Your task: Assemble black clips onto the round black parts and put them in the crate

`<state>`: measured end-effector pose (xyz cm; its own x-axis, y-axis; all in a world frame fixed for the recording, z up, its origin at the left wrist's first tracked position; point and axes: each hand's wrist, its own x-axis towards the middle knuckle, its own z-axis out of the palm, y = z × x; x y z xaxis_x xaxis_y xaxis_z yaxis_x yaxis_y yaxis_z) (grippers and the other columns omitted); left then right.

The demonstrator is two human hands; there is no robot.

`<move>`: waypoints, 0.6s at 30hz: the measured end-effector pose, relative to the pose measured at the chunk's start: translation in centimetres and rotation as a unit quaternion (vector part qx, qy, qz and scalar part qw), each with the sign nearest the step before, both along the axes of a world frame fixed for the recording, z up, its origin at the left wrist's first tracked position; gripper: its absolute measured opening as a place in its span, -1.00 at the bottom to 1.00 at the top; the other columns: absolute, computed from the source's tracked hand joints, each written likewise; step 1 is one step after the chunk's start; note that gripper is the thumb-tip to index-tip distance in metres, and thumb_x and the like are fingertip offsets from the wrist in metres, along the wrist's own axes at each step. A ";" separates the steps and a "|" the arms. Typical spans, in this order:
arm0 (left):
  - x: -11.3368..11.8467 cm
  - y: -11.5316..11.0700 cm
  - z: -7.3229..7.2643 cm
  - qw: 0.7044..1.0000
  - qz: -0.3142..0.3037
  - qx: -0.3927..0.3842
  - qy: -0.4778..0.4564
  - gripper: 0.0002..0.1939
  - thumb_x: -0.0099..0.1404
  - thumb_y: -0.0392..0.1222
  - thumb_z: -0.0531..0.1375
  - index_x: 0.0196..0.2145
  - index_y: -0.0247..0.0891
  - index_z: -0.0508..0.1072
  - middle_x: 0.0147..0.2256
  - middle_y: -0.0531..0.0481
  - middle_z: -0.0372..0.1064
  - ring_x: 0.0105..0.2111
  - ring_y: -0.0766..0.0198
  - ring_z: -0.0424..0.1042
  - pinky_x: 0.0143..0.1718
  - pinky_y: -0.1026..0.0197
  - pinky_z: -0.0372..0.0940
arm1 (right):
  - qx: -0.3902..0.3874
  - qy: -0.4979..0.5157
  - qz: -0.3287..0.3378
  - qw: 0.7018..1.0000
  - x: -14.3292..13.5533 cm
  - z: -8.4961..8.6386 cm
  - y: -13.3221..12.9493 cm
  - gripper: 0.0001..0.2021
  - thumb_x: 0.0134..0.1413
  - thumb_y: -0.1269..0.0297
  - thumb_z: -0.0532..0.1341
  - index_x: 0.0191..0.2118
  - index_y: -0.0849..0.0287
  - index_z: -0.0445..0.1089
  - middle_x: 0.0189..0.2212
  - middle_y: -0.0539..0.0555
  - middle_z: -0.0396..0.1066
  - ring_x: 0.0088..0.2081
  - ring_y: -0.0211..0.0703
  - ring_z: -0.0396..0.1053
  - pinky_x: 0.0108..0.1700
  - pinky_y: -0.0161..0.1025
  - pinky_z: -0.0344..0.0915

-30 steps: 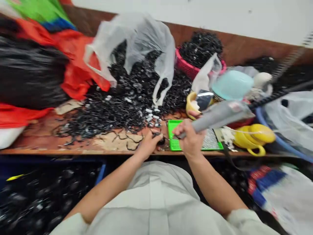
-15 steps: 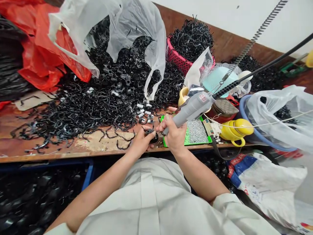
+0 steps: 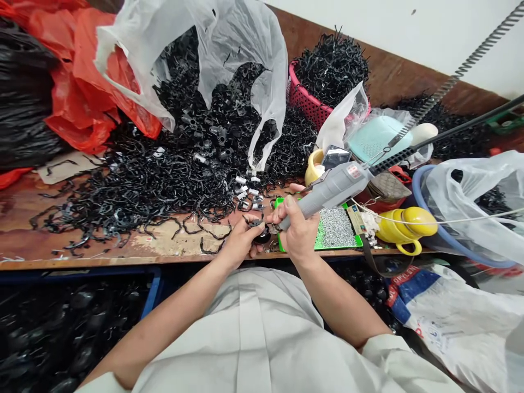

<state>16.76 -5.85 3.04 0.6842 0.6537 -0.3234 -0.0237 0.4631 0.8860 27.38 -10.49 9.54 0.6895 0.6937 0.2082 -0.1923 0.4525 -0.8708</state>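
Grey plastic forms the body of the powered screwdriver (image 3: pixel 332 188), which I grip in my right hand (image 3: pixel 298 232) with the fingers wrapped tight round its lower barrel. Its tip angles down and to the left, toward the small black part (image 3: pixel 257 229) that my left hand (image 3: pixel 238 243) pinches between thumb and fingertips. That part sits just left of the green tray (image 3: pixel 319 244), at the front edge of the wooden bench (image 3: pixel 82 248). Whether the tip already touches the part I cannot tell; my fingers cover the contact point.

Landmark for all positions: the green tray.
- On the tray: a bed of small silver screws (image 3: pixel 335 226).
- Left of the tray and behind it: a wide heap of black clips (image 3: pixel 164 180), partly spilling from a clear plastic bag (image 3: pixel 213 43).
- Behind the tray: a pink basket (image 3: pixel 307 106) heaped with more black pieces.
- Right of the tray: a yellow cup (image 3: pixel 403 229) lying on its side.

Hazards, as I judge them: the pinch is small and close to the tip, so a slip of the bit could strike my left fingertips. A tilted driver would likely cam out or cross-thread the screw. The black cable (image 3: pixel 450 128) and coiled spring (image 3: pixel 470 60) pull up and to the right, which could drag the tool off axis.
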 end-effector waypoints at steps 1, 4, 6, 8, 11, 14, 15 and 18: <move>-0.1 0.0 0.0 1.000 0.000 0.001 -0.003 -0.62 0.16 0.07 0.26 -0.23 -0.17 0.21 -0.49 0.17 0.33 -0.72 0.43 0.30 -0.80 0.43 0.07 | 0.000 -0.001 0.001 1.000 0.0 0.0 0.0 -0.58 0.08 0.19 0.30 0.03 0.08 0.21 -0.62 -0.19 0.25 -0.61 -0.33 0.28 -0.49 -0.31 0.34; -0.3 -0.1 0.2 1.000 -0.002 0.012 -0.005 -0.63 0.17 0.04 0.26 -0.21 -0.16 0.21 -0.48 0.18 0.31 -0.70 0.45 0.31 -0.77 0.45 0.08 | 0.004 -0.007 0.008 1.000 0.0 -0.2 0.0 -0.59 0.08 0.21 0.29 0.02 0.09 0.20 -0.62 -0.19 0.25 -0.62 -0.34 0.28 -0.49 -0.32 0.34; -0.4 -0.2 0.3 1.000 0.001 0.022 0.004 -0.60 0.14 0.01 0.29 -0.19 -0.16 0.21 -0.48 0.19 0.31 -0.70 0.46 0.31 -0.76 0.45 0.10 | 0.001 -0.011 0.010 1.000 0.0 -0.3 -0.1 -0.60 0.08 0.22 0.28 0.01 0.10 0.21 -0.62 -0.19 0.26 -0.63 -0.34 0.27 -0.49 -0.30 0.34; -0.3 -0.2 0.3 0.999 0.010 0.029 0.018 -0.58 0.11 -0.02 0.31 -0.18 -0.16 0.20 -0.48 0.20 0.30 -0.70 0.45 0.31 -0.76 0.45 0.09 | -0.007 -0.015 0.005 1.000 0.0 -0.5 -0.3 -0.63 0.09 0.22 0.28 -0.01 0.11 0.22 -0.62 -0.19 0.27 -0.63 -0.34 0.27 -0.47 -0.28 0.36; -0.1 -0.2 0.1 0.998 0.034 0.034 0.040 -0.62 0.13 -0.04 0.27 -0.20 -0.15 0.19 -0.51 0.21 0.29 -0.72 0.44 0.30 -0.79 0.45 0.05 | -0.014 -0.022 -0.002 1.000 0.1 -0.5 -0.5 -0.70 0.10 0.24 0.27 -0.07 0.11 0.25 -0.62 -0.18 0.28 -0.62 -0.33 0.29 -0.47 -0.29 0.36; 0.2 -0.1 0.0 0.997 0.045 0.037 0.058 -0.67 0.15 -0.03 0.23 -0.22 -0.16 0.19 -0.54 0.21 0.28 -0.74 0.43 0.28 -0.81 0.45 0.04 | -0.003 -0.031 -0.002 1.000 0.1 -0.4 -0.5 -0.70 0.10 0.24 0.27 -0.07 0.10 0.25 -0.63 -0.19 0.28 -0.63 -0.33 0.29 -0.48 -0.29 0.36; 0.3 -0.1 0.0 0.996 0.043 0.038 0.062 -0.68 0.16 -0.03 0.22 -0.22 -0.16 0.20 -0.55 0.20 0.29 -0.74 0.42 0.28 -0.82 0.45 0.03 | 0.001 -0.033 -0.002 0.999 0.0 -0.4 -0.4 -0.69 0.09 0.24 0.27 -0.05 0.09 0.24 -0.63 -0.19 0.27 -0.63 -0.33 0.29 -0.48 -0.29 0.36; 0.4 -0.1 0.2 0.997 0.035 0.037 0.066 -0.69 0.15 -0.03 0.22 -0.23 -0.16 0.21 -0.56 0.21 0.26 -0.74 0.41 0.28 -0.82 0.45 0.03 | -0.010 -0.042 -0.004 0.999 0.0 -0.7 -0.1 -0.68 0.08 0.21 0.28 -0.08 0.10 0.24 -0.64 -0.19 0.28 -0.63 -0.31 0.30 -0.48 -0.28 0.36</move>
<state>17.18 -6.00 3.20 0.5910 0.7233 -0.3571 0.0662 0.3977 0.9151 27.33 -10.56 8.88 0.6761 0.6926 0.2514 -0.1150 0.4361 -0.8925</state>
